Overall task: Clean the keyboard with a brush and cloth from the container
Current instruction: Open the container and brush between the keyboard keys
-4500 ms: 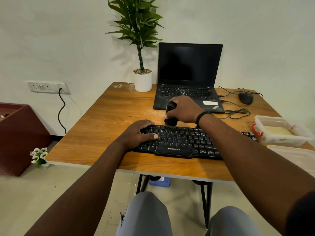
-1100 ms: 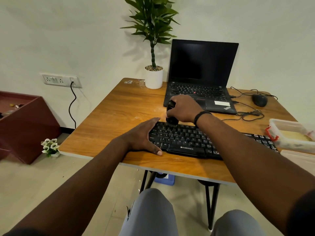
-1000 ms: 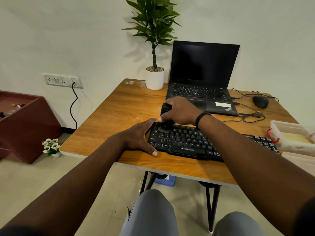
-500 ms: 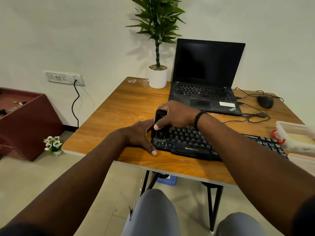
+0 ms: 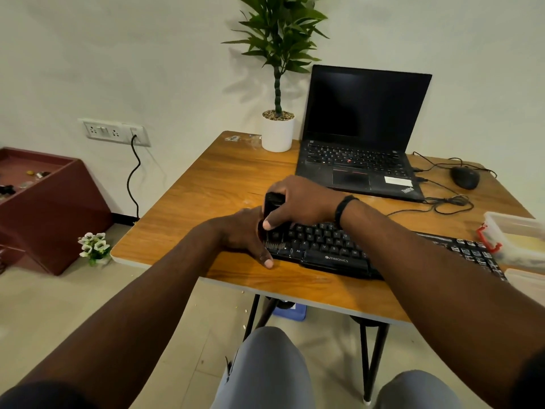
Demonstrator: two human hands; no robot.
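Wooden table [image 5: 224, 184] against a white wall, pretty ordinary desk setup. The keyboard [image 5: 339, 249] sits along the near edge of the table. Right hand [image 5: 300, 202] is curled tight around a black brush [image 5: 272, 202], bristles down on the keyboard's left end. Left hand [image 5: 244, 231] rests just left of the keyboard with the fingers fairly straight, thumb lying along its front corner. Clear container [image 5: 516, 240] is off the keyboard's right end, something yellowish inside, can't tell what. Behind the keyboard there's an open laptop [image 5: 362, 137], a potted plant [image 5: 277, 113] to its left, a mouse [image 5: 465, 177] to its right.
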